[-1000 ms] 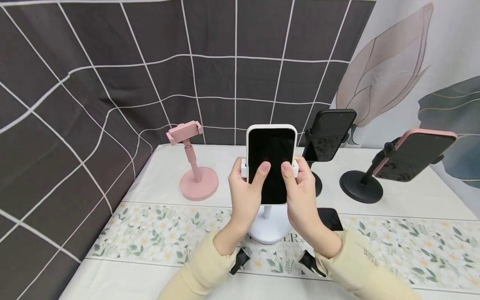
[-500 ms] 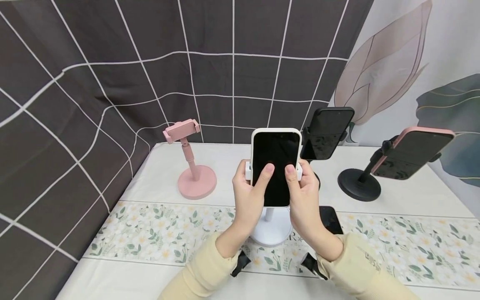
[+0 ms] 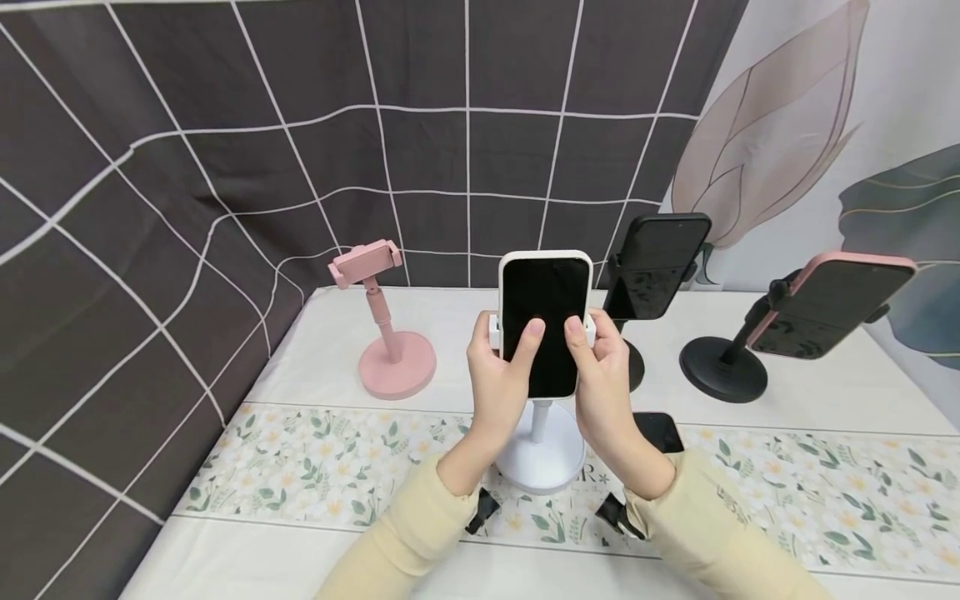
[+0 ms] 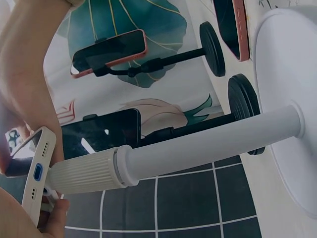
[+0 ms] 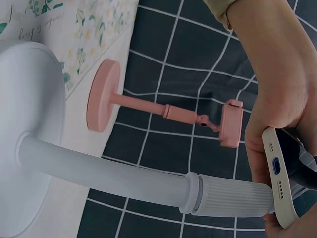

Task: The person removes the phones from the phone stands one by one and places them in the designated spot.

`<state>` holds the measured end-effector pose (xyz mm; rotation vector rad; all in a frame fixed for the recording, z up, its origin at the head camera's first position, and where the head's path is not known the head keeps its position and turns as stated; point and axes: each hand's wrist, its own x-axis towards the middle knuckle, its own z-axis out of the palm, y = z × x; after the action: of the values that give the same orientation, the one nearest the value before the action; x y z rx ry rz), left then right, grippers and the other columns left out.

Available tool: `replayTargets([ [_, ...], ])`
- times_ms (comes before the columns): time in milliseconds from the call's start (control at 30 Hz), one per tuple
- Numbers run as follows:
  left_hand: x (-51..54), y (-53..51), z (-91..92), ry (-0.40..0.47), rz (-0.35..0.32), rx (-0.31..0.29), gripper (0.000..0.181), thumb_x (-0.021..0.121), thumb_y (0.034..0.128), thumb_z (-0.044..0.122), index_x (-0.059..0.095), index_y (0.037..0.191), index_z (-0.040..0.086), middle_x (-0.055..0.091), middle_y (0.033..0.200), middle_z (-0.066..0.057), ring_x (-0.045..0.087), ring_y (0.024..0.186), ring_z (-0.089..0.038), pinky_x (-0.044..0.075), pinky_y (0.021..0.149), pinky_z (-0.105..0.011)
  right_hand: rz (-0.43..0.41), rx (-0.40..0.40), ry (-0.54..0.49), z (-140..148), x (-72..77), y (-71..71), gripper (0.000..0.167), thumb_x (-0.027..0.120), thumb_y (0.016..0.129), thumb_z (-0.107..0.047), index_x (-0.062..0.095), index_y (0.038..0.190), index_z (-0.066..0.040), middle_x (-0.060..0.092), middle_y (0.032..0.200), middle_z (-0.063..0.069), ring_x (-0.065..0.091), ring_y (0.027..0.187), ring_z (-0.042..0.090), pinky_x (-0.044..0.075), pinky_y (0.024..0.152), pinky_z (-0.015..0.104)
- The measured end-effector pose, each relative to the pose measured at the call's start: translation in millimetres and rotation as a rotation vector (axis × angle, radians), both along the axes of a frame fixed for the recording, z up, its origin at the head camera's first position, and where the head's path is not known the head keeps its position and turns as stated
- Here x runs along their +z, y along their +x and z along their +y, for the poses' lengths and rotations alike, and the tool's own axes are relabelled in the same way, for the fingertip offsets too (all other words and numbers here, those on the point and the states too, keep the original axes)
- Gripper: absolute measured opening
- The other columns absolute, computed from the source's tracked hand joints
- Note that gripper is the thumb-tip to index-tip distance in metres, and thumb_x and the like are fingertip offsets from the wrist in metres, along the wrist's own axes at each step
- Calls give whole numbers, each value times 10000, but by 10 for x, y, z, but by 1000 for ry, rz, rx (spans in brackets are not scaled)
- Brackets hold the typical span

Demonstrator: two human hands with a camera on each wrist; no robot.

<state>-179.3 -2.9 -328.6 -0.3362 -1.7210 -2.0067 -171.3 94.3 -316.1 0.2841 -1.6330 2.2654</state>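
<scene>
A smartphone [image 3: 546, 292] in a white case stands upright in the clamp [image 3: 494, 332] of a white phone stand [image 3: 536, 462]. My left hand [image 3: 495, 379] grips its left side, thumb on the dark screen and fingers curled behind the clamp. On the other side my right hand [image 3: 606, 383] holds it the same way. Both wrist views show the phone's bottom edge [image 4: 39, 171] with its charging port, beside the ribbed top of the stand's post [image 5: 104, 171]. The fingers behind the phone are mostly hidden in the head view.
A pink phone stand [image 3: 393, 367] without a phone is at the back left. To the right, two black stands carry a black phone [image 3: 660, 267] and a pink-cased phone [image 3: 832, 308]. Another phone [image 3: 658, 432] lies on the floral-banded tablecloth [image 3: 315, 467] by my right wrist.
The phone and both hands shifted slightly right and down, then back up and a little left. More of the stand's post shows below the phone now. Both hands kept their grip.
</scene>
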Motion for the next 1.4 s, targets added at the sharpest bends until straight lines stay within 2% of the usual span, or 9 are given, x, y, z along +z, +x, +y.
replayTargets([
  [233, 19, -15, -8, 2, -25, -30, 440, 658, 869, 372, 539, 1065, -3, 643, 906, -192, 658, 702, -92, 567, 635, -295, 15, -10, 18, 11, 7, -14, 69, 513, 965, -130, 558, 924, -162, 454, 740, -87, 394, 854, 65, 346, 844, 232],
  [433, 6, -15, -90, -50, -40, -146, 594, 616, 862, 502, 470, 1230, 60, 639, 1014, -222, 685, 703, -326, 577, 641, -327, 47, 6, 50, 59, 17, 3, 178, 449, 975, -86, 508, 1119, -172, 576, 1069, -83, 541, 1024, 49, 457, 860, 174],
  [567, -65, -48, -167, -78, -9, -233, 788, 555, 821, 651, 395, 1305, 50, 620, 1053, -279, 680, 775, -197, 560, 686, -267, 162, -40, 121, 87, 49, -10, 312, 441, 952, -45, 425, 1254, -121, 500, 1184, -63, 501, 1114, 69, 432, 913, 175],
  [700, -131, -85, -233, -82, 41, -258, 870, 519, 815, 689, 350, 1323, 4, 603, 1029, -335, 600, 819, -15, 503, 716, -193, 331, -199, 312, 96, 120, -32, 393, 494, 946, -121, 386, 1313, -33, 437, 1279, -36, 401, 1209, 119, 309, 1016, 289],
  [833, -151, -136, -304, -150, 120, -242, 861, 491, 840, 678, 350, 1311, -28, 623, 1046, -314, 589, 876, -5, 512, 767, -201, 514, -368, 558, 84, 292, -69, 540, 521, 946, -386, 408, 1322, -14, 393, 1373, 97, 319, 1303, 189, 270, 1038, 412],
  [967, -121, -206, -382, -321, 211, -165, 866, 392, 861, 705, 402, 1278, -54, 646, 1068, -265, 657, 966, -203, 542, 835, -361, 617, -393, 777, 64, 539, -122, 499, 503, 940, -445, 504, 1286, -85, 367, 1388, 179, 264, 1335, 262, 275, 1035, 457],
  [1100, -72, -270, -441, -401, 264, -145, 864, 364, 871, 697, 425, 1251, -76, 601, 1136, -271, 601, 1079, -386, 475, 940, -508, 583, -372, 1021, -26, 699, -119, 378, 567, 924, -324, 558, 1231, -103, 381, 1365, 207, 263, 1321, 362, 273, 1010, 554],
  [1267, -39, -354, -459, -354, 189, -348, 637, 483, 945, 395, 316, 1345, -71, 424, 1354, -268, 379, 1328, -351, 276, 1119, -511, 477, -432, 1200, -209, 671, -72, 355, 593, 906, -287, 511, 1198, -101, 378, 1374, 170, 167, 1367, 424, 256, 958, 620],
  [1400, -64, -393, -455, -338, 110, -488, 562, 439, 938, 285, 338, 1347, -87, 436, 1285, -293, 411, 1265, -207, 302, 1113, -449, 489, -514, 1234, -269, 607, -92, 376, 617, 889, -280, 499, 1203, -109, 454, 1274, 125, 251, 1290, 410, 328, 838, 575],
])
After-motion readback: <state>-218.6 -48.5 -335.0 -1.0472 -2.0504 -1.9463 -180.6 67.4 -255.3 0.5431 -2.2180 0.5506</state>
